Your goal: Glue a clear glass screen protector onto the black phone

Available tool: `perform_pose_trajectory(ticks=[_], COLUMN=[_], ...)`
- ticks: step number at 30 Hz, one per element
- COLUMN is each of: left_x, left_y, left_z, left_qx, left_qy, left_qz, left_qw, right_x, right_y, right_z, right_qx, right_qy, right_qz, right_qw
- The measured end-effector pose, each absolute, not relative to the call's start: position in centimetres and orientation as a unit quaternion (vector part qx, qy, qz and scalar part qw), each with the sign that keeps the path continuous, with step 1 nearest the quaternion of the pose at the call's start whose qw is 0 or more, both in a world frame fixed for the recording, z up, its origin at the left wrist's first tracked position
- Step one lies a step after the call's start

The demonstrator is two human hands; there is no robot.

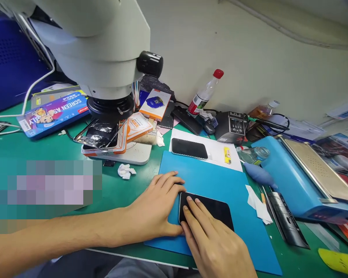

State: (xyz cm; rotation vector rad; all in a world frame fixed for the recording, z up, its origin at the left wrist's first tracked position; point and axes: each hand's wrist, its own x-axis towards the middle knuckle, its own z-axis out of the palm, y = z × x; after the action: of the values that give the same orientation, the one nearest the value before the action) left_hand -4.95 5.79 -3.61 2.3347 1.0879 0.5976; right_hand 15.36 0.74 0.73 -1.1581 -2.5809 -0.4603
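A black phone lies face up on a blue work mat in front of me. My left hand grips the phone's left end, thumb at the near edge and fingers curled over the far corner. My right hand lies on the screen with its fingers stretched out flat, pressing on the glass near the left end. A second black phone rests on a white sheet just beyond the mat.
A white microscope stands at the left over phone parts. Screen protector boxes, a red-capped bottle, a black station, a blue machine, a blue blower and a yellow tool crowd the green desk.
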Motion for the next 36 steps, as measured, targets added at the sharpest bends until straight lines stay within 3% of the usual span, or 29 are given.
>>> perform_pose_trajectory(ticks=[14, 36], left_x=[-5.2, -5.7], left_y=[6.1, 6.1], left_z=[-3.7, -3.6], left_qx=[0.854, 0.863], left_qy=[0.394, 0.382], left_qz=[0.239, 0.248], left_qw=[0.241, 0.216], right_x=[16.6, 16.3], right_y=[0.2, 0.7], right_z=[0.2, 0.4], right_qx=[-0.336, -0.255], right_qy=[-0.923, -0.942], right_qz=[-0.185, -0.219], right_qw=[0.028, -0.010])
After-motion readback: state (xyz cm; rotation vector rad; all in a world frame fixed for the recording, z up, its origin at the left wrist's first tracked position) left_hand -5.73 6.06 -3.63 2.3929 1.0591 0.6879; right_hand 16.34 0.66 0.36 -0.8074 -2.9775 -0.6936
